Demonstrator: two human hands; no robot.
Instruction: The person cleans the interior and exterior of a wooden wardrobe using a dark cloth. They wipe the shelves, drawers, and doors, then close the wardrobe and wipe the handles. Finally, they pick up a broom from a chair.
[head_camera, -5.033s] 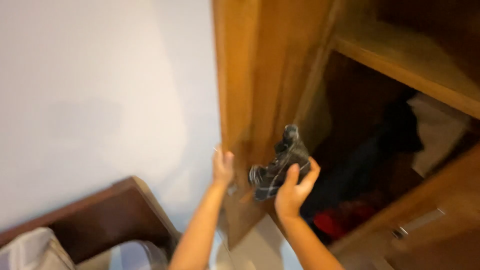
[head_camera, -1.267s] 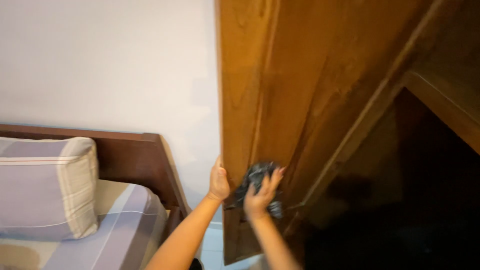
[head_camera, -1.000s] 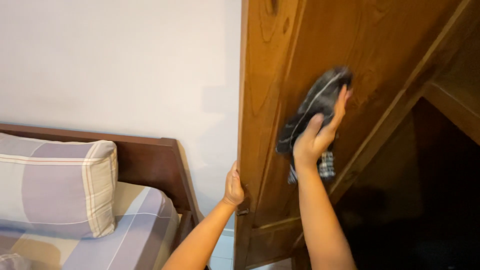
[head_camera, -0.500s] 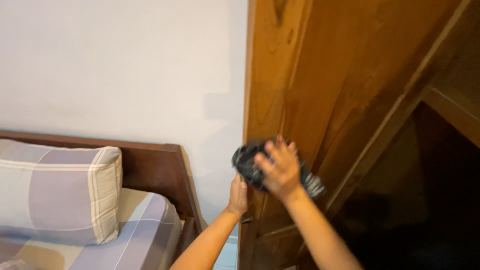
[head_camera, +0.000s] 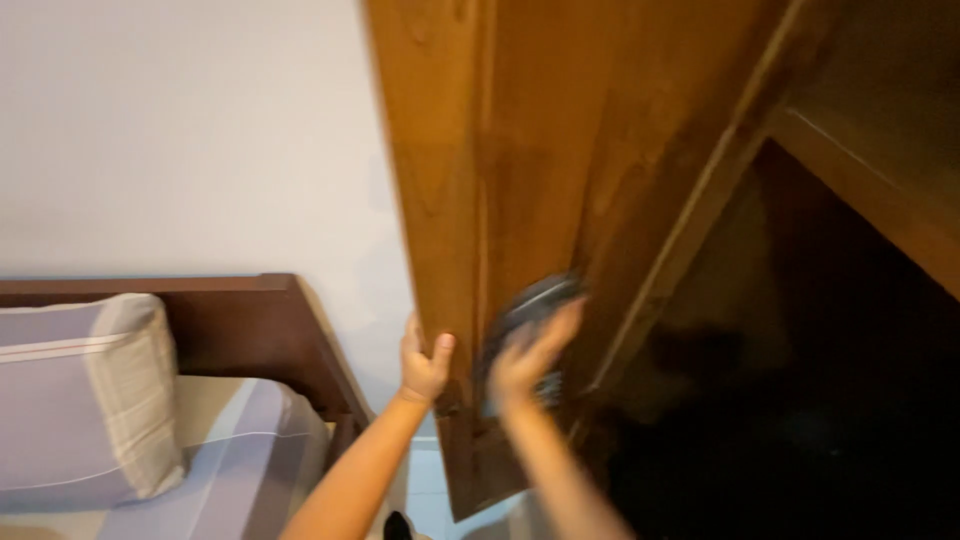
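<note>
Fingers of the left hand (head_camera: 424, 358) are gripping the wardrobe door (head_camera: 520, 180) at its edge. The right hand (head_camera: 530, 352) is pressing a dark cloth (head_camera: 528, 305) flat against the door's inner face.

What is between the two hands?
In the head view, the wooden door's edge stands between the left hand, gripping it, and the right hand pressing a dark cloth.

- Plain white wall (head_camera: 190, 140)
- Dark wooden headboard (head_camera: 240, 330) against it
- Lilac checked pillow (head_camera: 80, 390) on striped bedsheet (head_camera: 230, 450)
- Pale tiled floor (head_camera: 432, 492) below
</note>
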